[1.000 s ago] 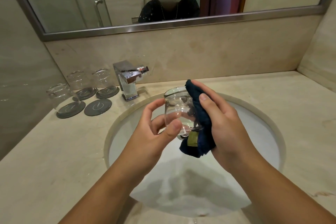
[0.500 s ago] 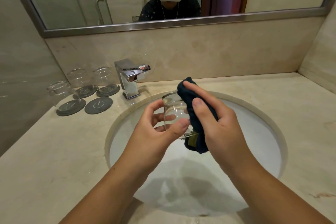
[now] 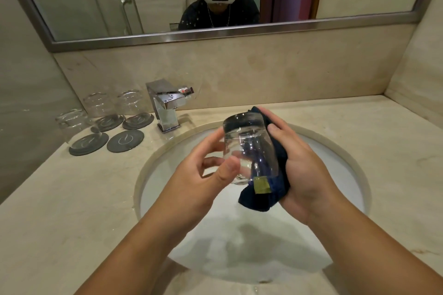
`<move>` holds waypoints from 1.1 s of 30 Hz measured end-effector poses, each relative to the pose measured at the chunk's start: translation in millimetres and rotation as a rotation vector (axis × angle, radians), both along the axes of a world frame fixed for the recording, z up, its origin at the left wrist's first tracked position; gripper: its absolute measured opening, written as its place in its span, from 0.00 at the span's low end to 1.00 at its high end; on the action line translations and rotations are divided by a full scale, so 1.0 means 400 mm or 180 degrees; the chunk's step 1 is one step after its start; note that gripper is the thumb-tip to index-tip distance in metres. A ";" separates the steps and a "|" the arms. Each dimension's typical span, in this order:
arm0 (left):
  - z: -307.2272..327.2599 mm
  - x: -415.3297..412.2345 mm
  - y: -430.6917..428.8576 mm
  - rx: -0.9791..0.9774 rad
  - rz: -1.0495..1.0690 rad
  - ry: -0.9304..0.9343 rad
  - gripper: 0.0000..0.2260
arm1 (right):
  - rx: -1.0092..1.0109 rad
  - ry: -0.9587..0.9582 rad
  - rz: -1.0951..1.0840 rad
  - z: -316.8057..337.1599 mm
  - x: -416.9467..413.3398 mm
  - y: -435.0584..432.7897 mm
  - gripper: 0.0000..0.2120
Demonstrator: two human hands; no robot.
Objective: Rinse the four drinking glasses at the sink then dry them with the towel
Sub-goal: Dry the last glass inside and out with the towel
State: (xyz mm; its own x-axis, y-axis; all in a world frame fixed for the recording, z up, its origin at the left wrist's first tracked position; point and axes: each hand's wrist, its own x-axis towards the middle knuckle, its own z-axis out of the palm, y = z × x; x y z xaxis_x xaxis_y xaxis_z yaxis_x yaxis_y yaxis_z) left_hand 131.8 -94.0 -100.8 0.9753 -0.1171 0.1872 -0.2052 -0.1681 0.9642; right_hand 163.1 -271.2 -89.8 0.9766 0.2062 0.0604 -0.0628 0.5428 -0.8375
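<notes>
The step in hand is drying, judged from the layout: one glass [image 3: 249, 148] is held above the sink [image 3: 345, 158], mouth tilted up and away from the person. The left hand [image 3: 203, 175] grips the glass low on its wall, thumb on the near side and fingers curled round the far side. The right hand [image 3: 302, 170] presses a dark blue towel [image 3: 275, 189] against the right side of the glass, the fingers wrapped over the cloth. Both hands are thus closed on the same glass from opposite sides.

Three other glasses [image 3: 102, 108] stand upside down on dark round coasters [image 3: 124, 140] on the table [image 3: 72, 199], left of the faucet [image 3: 167, 105]. A fourth coaster is bare. This glass therefore appears to be the last one, and the task is close to its end.

Procedure for the step:
- Keep the left-hand grip near the base, so that the wall above it is free for the cloth.
- Turn the glass with the left hand against the towel; let the cloth travel the full circumference.
- Apply light, even pressure. The wall looks thin, and wet glass is likely to slip.
- Push a fold of towel inside the mouth to dry the interior and the rim.
- Keep the work over the sink, so that a slip has a short fall.
- Gather the loose lower corner of the towel, which hangs below the glass.
- Set the dried glass mouth down on the bare coaster.
</notes>
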 end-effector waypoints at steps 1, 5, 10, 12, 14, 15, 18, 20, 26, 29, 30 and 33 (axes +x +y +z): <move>-0.001 0.002 0.005 0.0035 0.0238 -0.0025 0.35 | -0.0047 -0.0051 -0.0139 0.001 -0.001 -0.001 0.17; -0.011 0.000 -0.006 -0.0011 0.0405 -0.0023 0.16 | -0.0652 -0.0491 -0.0858 -0.004 -0.009 0.003 0.17; -0.009 -0.012 -0.049 -0.0275 0.0401 0.0196 0.11 | -0.1539 -0.1337 -0.1082 -0.018 -0.029 0.024 0.19; -0.006 -0.017 -0.050 -0.0222 0.0434 0.0192 0.20 | -0.1665 -0.1533 -0.0935 -0.023 -0.038 0.036 0.20; 0.001 -0.022 -0.045 -0.0252 0.0425 0.0141 0.20 | -0.1630 -0.1605 -0.0815 -0.020 -0.045 0.044 0.20; 0.005 -0.023 -0.039 -0.0290 0.0358 0.0136 0.20 | -0.1566 -0.1585 -0.0789 -0.018 -0.045 0.045 0.20; 0.009 -0.021 -0.025 -0.0500 0.0037 0.0213 0.17 | -0.1272 -0.1387 -0.0754 -0.010 -0.040 0.042 0.19; 0.008 -0.022 -0.023 -0.0555 -0.0179 0.0248 0.15 | -0.1044 -0.1111 -0.0708 -0.009 -0.032 0.038 0.19; 0.016 -0.021 -0.021 0.0170 -0.0107 0.0296 0.20 | -0.0593 -0.0550 -0.0388 -0.010 -0.023 0.026 0.18; 0.007 -0.014 -0.019 0.0301 0.0145 0.0324 0.29 | -0.0709 -0.0626 -0.0461 -0.011 -0.024 0.028 0.17; 0.003 -0.011 -0.021 0.0180 0.0287 0.0291 0.32 | -0.0829 -0.0724 -0.0548 -0.012 -0.025 0.030 0.17; -0.001 -0.008 -0.026 -0.0154 0.0657 0.0343 0.36 | -0.1256 -0.1076 -0.0900 -0.016 -0.033 0.033 0.17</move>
